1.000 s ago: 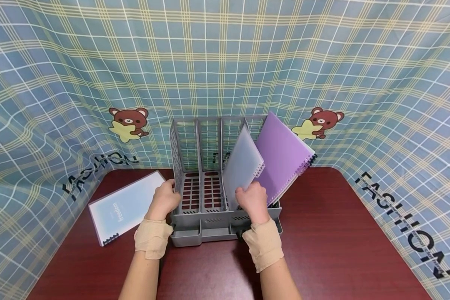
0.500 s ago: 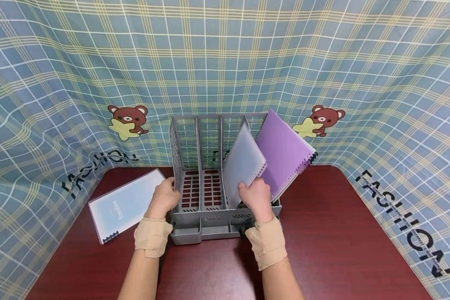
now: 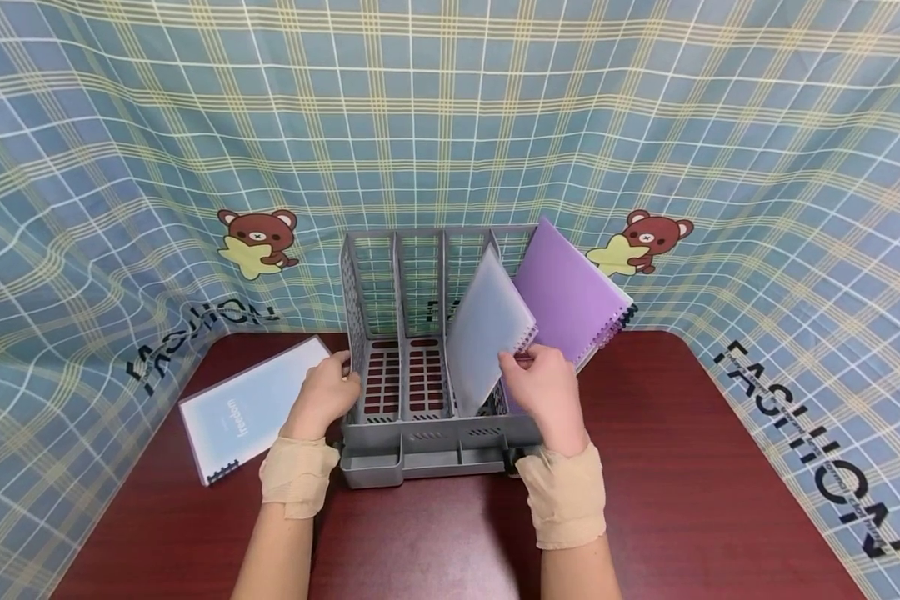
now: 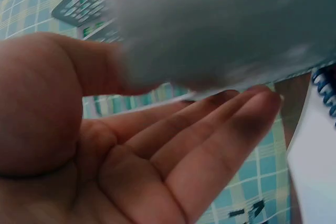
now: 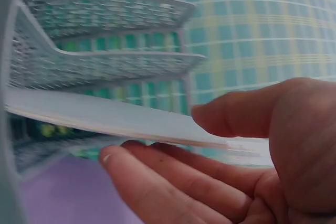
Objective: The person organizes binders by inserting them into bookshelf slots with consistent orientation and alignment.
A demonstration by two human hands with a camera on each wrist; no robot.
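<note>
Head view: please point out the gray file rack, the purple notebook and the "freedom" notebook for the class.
Gray file rack [image 3: 431, 435]: head view, on its front wall.
Purple notebook [image 3: 565, 293]: head view, on its cover.
"Freedom" notebook [image 3: 258, 410]: head view, on its front cover.

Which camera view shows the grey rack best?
The head view: it shows nearly the whole grey rack, with its dividers and front trays. The left wrist view gives a blurred close-up panel and a perforated corner; the right wrist view catches only part, mainly dividers.
</note>
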